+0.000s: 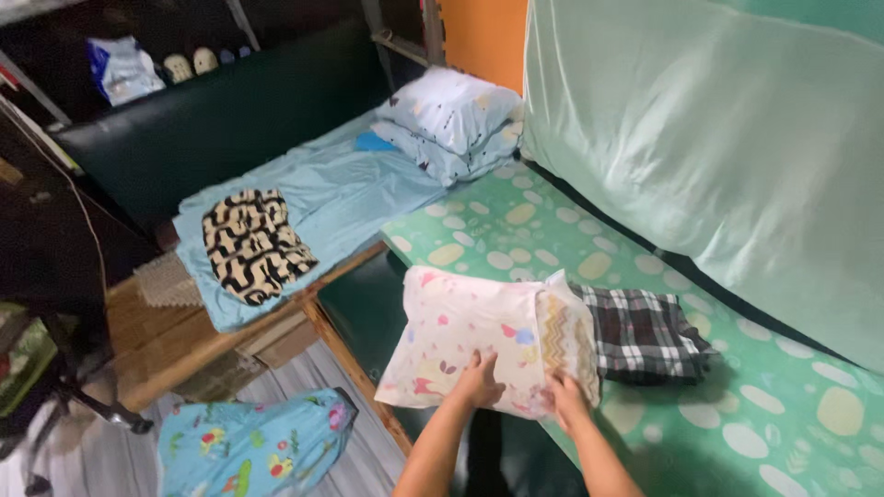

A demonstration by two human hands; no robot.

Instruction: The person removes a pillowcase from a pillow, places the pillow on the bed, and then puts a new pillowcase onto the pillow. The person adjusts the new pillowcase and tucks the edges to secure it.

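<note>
My left hand [479,380] and my right hand [564,398] both grip the near edge of a white pillow [460,331] printed with small coloured shapes. A second pillow with a zigzag pattern [564,336] lies against its right side, under my right hand's fingers. The pillows rest at the near edge of a bed covered by a green sheet with pale ovals [552,230]. A folded dark plaid cloth [645,336] sits just right of them.
Two pale blue pillows [451,124] are stacked at the bed's far end. A black-and-cream patterned cloth [250,244] lies on a light blue sheet [350,189] over a wooden bench. A mint curtain [727,147] hangs on the right. A blue printed cloth [249,446] lies on the floor.
</note>
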